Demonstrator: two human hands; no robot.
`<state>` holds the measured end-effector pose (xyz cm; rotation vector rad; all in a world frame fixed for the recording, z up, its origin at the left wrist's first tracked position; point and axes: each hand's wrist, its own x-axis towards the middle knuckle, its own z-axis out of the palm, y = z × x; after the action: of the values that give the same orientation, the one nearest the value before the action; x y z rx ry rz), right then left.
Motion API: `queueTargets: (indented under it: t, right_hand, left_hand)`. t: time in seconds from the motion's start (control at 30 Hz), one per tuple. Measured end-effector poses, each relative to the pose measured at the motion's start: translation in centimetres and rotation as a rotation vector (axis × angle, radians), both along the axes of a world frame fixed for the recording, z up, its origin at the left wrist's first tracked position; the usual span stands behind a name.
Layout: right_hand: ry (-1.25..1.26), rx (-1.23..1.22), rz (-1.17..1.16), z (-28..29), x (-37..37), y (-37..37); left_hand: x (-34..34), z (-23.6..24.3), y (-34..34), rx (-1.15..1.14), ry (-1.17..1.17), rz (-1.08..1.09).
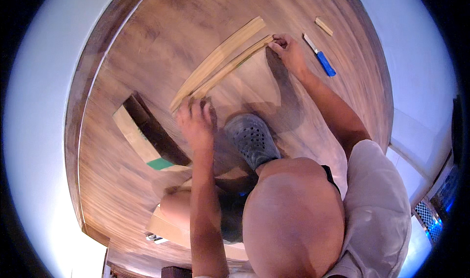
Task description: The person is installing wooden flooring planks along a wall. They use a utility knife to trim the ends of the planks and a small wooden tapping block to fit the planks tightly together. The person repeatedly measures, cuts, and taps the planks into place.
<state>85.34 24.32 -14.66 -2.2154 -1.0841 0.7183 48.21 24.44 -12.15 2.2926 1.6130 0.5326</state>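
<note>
A narrow wooden strip (235, 66) runs slantwise between my hands. At its far right end, my right hand (289, 53) pinches it between thumb and fingers. My left hand (196, 121) is slightly blurred, its fingers curled over the near left end of the strip. Just beyond lies a second, wider wooden strip (220, 57), flat on the floor, its near end close to my left fingers. To the right of my right hand lies a knife (320, 57) with a blue handle and a pale blade.
A short wood piece (323, 26) lies beyond the knife. On the left sits a long tan and dark box-like piece (139, 136) with a green patch. My foot in a grey perforated clog (252, 137) rests on the wood-patterned floor (161, 43). Pale walls curve around both sides.
</note>
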Motion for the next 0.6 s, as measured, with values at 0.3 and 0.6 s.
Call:
queueTargets:
  t: [0.3,0.6]
  right_hand:
    - [-0.175,-0.089,-0.017,0.9,-1.1,2.2]
    - [0.778,0.269,-0.241,2.6,-3.5,2.3]
  left_hand:
    - [3.7,-2.3,2.8,-0.052,-0.163,-0.110]
    - [4.0,-0.2,2.8,-0.290,-0.344,-0.134]
